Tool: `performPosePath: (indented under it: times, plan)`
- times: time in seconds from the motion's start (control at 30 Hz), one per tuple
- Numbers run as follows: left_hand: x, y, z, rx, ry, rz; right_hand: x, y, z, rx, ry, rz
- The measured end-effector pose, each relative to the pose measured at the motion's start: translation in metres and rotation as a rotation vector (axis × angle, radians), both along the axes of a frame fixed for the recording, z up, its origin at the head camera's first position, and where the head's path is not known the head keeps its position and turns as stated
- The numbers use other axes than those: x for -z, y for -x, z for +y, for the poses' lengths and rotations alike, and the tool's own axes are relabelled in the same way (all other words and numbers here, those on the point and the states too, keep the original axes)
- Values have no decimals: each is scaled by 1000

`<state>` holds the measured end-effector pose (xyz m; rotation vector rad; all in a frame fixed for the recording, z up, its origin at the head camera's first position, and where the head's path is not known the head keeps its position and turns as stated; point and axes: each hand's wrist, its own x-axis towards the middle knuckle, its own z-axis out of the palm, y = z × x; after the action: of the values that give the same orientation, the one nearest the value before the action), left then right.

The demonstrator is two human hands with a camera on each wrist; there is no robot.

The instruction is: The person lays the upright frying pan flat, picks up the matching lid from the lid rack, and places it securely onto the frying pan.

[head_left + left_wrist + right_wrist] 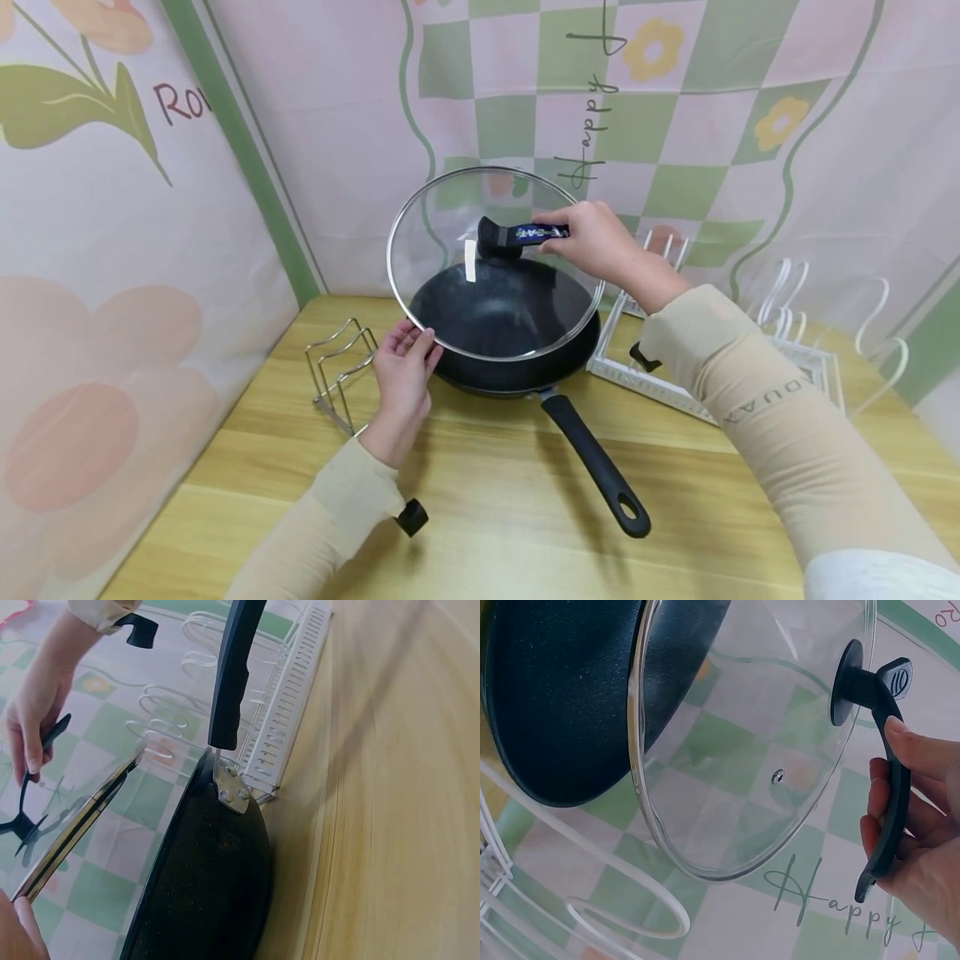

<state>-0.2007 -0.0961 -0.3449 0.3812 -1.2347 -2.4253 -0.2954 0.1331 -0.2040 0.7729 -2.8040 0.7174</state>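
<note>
A round glass lid (442,221) with a metal rim tilts up over a black frying pan (517,379) on the table. My right hand (600,243) grips the lid's long black handle (896,787), thumb on one side and fingers curled round the other. At the lid's lower left edge, my left hand (402,379) pinches the rim between thumb and fingers. In the left wrist view the lid (79,825) appears edge-on, apart from the pan (202,877). The pan's black handle (592,458) points toward me, to the right.
Left of the pan stands a wire rack (341,367), partly behind my left hand. A white rack (652,387) with curved prongs lies to the right, partly hidden by my right sleeve. Behind the wooden table (480,508) hangs a checkered cloth (570,125).
</note>
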Motion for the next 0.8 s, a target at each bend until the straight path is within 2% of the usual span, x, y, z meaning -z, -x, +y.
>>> performPosePath:
  times: [0.4,0.8]
  plan:
    - [-4,-3,0,11,2,-20,0,5,3,23,11,-72]
    - [-4,-3,1,13,-25,-23,2,9,1,-2,35,-82]
